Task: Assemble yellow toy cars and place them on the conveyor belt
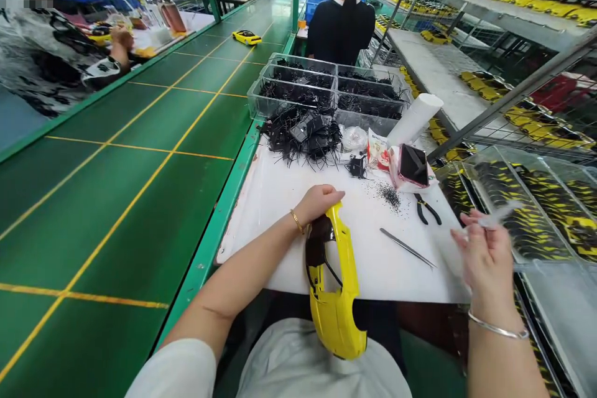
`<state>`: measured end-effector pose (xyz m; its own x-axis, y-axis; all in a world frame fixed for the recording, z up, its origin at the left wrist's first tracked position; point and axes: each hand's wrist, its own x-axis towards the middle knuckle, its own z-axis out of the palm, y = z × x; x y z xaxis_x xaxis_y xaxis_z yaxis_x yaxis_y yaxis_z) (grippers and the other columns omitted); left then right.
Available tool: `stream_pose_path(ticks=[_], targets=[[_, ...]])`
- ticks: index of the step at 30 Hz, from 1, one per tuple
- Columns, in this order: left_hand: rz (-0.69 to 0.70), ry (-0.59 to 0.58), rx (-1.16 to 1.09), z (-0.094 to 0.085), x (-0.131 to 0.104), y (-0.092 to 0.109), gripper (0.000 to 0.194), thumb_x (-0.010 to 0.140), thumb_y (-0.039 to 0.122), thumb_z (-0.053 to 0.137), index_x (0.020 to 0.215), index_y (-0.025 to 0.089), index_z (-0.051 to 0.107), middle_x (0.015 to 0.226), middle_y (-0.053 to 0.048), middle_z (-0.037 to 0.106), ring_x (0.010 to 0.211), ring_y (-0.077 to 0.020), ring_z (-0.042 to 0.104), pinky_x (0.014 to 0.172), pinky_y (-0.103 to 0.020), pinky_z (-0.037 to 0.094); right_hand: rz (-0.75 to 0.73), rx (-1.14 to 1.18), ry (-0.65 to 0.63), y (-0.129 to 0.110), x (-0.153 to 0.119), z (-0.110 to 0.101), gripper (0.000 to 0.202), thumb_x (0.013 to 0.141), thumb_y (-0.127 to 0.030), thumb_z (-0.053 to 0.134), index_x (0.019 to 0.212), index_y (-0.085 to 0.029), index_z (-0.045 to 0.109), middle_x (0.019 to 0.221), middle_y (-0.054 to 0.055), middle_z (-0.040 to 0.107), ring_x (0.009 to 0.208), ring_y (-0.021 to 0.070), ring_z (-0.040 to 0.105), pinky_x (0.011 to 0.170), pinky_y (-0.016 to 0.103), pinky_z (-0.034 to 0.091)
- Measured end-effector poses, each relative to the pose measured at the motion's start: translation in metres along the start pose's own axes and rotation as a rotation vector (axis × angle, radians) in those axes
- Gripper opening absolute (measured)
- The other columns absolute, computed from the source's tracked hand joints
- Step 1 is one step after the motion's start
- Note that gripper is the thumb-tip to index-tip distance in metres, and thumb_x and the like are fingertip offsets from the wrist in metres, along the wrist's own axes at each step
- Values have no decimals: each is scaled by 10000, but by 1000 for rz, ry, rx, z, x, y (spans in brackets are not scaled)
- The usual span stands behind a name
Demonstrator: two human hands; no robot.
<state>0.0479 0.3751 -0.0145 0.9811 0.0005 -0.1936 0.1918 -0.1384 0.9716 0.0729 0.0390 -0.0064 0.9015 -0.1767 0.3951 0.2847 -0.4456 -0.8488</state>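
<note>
My left hand (317,202) grips the front end of a yellow toy car body shell (336,298), which hangs over the near edge of the white work board (280,199) toward my lap. My right hand (487,258) is raised to the right of the board, fingers closed around a thin, blurred, pale transparent piece (501,214). Metal tweezers (407,248) and black pliers (426,208) lie on the board between my hands. A heap of black wired parts (303,134) sits at the board's far end.
Clear bins of black parts (326,90) stand behind the heap. A green conveyor belt (116,186) runs on the left with a yellow toy car (247,37) on it. A white roll (415,118), a phone (413,165) and trays of yellow-black parts (527,211) lie on the right. Other people work nearby.
</note>
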Motion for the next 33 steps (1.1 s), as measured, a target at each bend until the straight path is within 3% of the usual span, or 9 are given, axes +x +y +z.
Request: stream_pose_path(ticks=[4,7,10,12,14,18,21,26,33], targets=[[42,4,51,1,1,-1,448,746,576,520,572,173,429,563,48,382,560,-82,344,547,-243,254,1,483,-38,-72,-19,25,240,864,-383,648,1057,-243,622,927,71,676,1074,244,635,1007,470,458],[73,17,83,2,-1,0,465,779,585,497,578,171,433,565,48,379,573,-86,347,557,-250,253,115,736,-527,-126,-45,57,426,909,-387,602,1313,-291,507,779,24,689,838,224,691,871,455,527],[98,21,93,2,-2,0,469,796,583,479,581,171,425,563,49,364,578,-87,344,564,-253,262,229,962,-770,-155,-61,84,164,887,-218,599,1040,-278,603,894,18,685,814,185,663,810,386,513],[108,16,91,2,-2,0,463,799,580,479,589,170,432,569,49,366,584,-88,348,570,-252,270,226,1083,-795,-161,-63,94,118,826,-153,617,896,-244,588,818,-1,633,727,147,594,753,330,472],[112,9,87,2,-1,0,458,799,578,480,599,168,447,578,47,379,592,-89,356,578,-251,282,195,1139,-805,-161,-61,97,104,836,-323,619,872,-230,588,702,1,531,649,146,493,670,316,417],[116,6,88,2,-1,-1,447,800,564,482,599,165,458,590,41,397,609,-93,368,596,-253,295,84,1161,-950,-160,-52,94,662,811,-801,355,584,-192,479,528,4,347,545,152,353,557,328,322],[118,13,85,2,0,-1,441,797,557,480,594,166,448,591,40,382,615,-95,362,600,-257,289,104,1163,-971,-161,-50,94,695,832,-793,295,508,-188,402,454,-5,271,493,141,301,534,325,284],[129,13,81,2,-1,-1,447,791,558,476,579,170,412,586,42,360,612,-94,346,599,-258,284,236,1109,-841,-164,-54,98,642,794,-768,356,698,-198,634,457,-25,244,498,149,312,554,320,286],[128,6,70,2,-2,-1,439,797,550,476,586,166,438,589,40,383,612,-93,361,599,-253,294,223,1105,-808,-162,-56,101,642,794,-751,361,768,-192,674,463,-26,252,504,148,321,554,310,296]])
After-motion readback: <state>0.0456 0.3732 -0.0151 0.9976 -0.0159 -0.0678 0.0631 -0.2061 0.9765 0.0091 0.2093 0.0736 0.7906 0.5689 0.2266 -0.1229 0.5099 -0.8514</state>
